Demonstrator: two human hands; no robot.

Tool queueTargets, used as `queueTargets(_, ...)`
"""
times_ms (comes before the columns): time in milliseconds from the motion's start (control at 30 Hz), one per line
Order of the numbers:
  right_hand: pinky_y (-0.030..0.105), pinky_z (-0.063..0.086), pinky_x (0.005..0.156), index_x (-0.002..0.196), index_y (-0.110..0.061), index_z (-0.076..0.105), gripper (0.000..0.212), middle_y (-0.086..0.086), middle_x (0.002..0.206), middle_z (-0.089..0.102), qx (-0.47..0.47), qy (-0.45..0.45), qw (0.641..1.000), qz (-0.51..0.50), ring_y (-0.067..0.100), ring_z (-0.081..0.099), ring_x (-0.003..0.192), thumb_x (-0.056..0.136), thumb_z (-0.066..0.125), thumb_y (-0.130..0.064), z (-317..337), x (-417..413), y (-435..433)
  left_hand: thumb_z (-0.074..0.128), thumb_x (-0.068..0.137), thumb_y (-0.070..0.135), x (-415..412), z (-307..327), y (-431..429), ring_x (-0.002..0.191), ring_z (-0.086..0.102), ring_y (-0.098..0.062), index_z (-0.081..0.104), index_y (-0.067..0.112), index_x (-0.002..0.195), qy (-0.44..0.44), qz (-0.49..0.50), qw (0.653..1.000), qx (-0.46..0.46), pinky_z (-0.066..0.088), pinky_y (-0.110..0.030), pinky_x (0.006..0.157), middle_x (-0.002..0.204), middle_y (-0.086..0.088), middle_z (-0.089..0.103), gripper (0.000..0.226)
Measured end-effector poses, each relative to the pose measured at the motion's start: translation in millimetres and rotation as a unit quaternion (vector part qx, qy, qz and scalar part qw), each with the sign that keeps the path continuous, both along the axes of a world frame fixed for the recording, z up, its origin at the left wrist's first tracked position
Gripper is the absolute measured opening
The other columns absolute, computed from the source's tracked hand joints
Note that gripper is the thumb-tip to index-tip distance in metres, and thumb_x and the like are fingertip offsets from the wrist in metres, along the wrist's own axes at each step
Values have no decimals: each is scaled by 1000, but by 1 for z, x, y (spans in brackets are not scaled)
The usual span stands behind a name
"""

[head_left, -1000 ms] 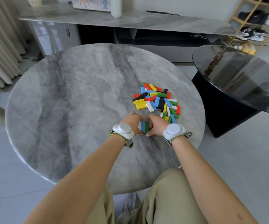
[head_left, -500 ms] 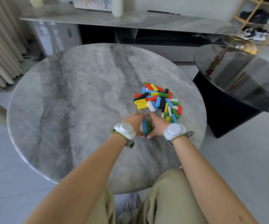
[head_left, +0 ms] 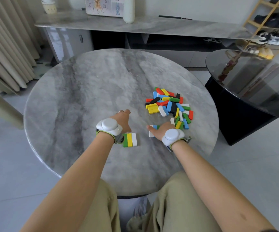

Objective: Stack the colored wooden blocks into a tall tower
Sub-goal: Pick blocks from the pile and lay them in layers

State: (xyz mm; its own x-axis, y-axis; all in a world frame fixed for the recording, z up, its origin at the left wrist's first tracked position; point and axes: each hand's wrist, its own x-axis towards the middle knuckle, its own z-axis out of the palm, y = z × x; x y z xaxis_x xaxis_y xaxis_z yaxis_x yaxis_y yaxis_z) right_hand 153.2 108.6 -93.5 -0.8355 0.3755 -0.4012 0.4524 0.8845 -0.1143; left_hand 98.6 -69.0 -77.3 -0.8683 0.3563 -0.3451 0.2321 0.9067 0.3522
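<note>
A loose pile of colored wooden blocks lies on the right part of the round marble table. Three blocks, green, yellow and white, lie side by side as a flat row just under my left wrist. My left hand hovers beyond that row with its fingers stretched forward, holding nothing. My right hand rests on a second row of white, blue and green blocks and grips it, thumb pointing left; most of that row is hidden under the palm.
A dark glass side table stands close on the right. Behind the marble table runs a long grey sideboard with a bottle and a clock. Curtains hang at the left, and a shoe rack stands at the back right.
My hands, which held one block group together, have parted. The left hand moved left and let go; the green, yellow and white row now shows beside its wrist.
</note>
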Motion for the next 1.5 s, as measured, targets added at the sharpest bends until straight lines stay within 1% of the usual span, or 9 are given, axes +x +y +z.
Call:
queueTargets(100,38,47,89,110,0,58,85,16,112,58,35,-2,999,-24,30,56,107,83,28,-75,-5,-3,-7,69,76,22,-1,0,-7,111,57,-32,36,10,134,-21,15,1000,-8,49,-43,93,128,-11,51,68)
queueTargets(300,35,45,89,127,0,40,70,14,127,48,70,7,997,-32,28,53,115,88,42,-58,-12,-4,-29,56,83,18,0,3,-8,113,56,-31,37,10,134,-31,23,999,-10,48,-41,95,126,-10,56,54)
queueTargets(633,33,41,79,118,-3,44,57,13,118,54,69,166,971,157,28,54,106,86,51,-50,6,-1,-27,48,92,15,-2,4,-13,124,47,-29,27,8,142,-70,2,997,-33,40,-35,102,137,-12,47,55)
queueTargets(767,27,34,80,121,-8,42,53,9,124,47,-43,75,948,306,26,48,110,83,61,-40,12,-2,-39,53,92,18,1,3,-14,130,43,-27,24,9,145,-84,-11,995,-55,37,-34,102,144,-12,40,61)
queueTargets(867,27,34,81,116,-11,46,52,7,118,47,-49,85,926,365,24,48,105,78,66,-40,12,-3,-48,58,89,17,3,1,-17,114,49,-26,29,5,141,-104,-23,991,-79,37,-30,85,140,-15,43,61)
queueTargets(933,26,32,81,116,-12,47,52,5,117,47,-49,93,917,385,22,48,103,76,67,-41,10,-3,-52,59,88,17,4,2,-18,97,43,-21,33,3,139,-106,-28,990,-88,32,-27,79,136,-16,46,59)
queueTargets(1100,25,29,82,116,-13,49,51,4,118,48,-22,102,903,418,22,48,105,75,67,-38,8,-1,-60,65,77,10,5,1,-23,85,48,-24,38,6,135,-105,-36,989,-97,40,-30,72,102,-7,44,64)
queueTargets(1333,26,30,82,117,-13,48,50,4,119,47,-5,89,904,418,22,49,105,77,64,-37,5,-1,-60,66,82,14,5,7,-20,95,41,-21,33,6,140,-119,-47,984,-121,36,-29,77,138,-15,39,67)
queueTargets(1500,28,33,87,119,-13,47,51,5,120,47,-12,87,905,415,22,49,106,77,64,-37,5,-2,-60,66,82,14,5,8,-21,94,41,-21,34,7,140,-113,-47,986,-115,36,-29,77,139,-15,39,67)
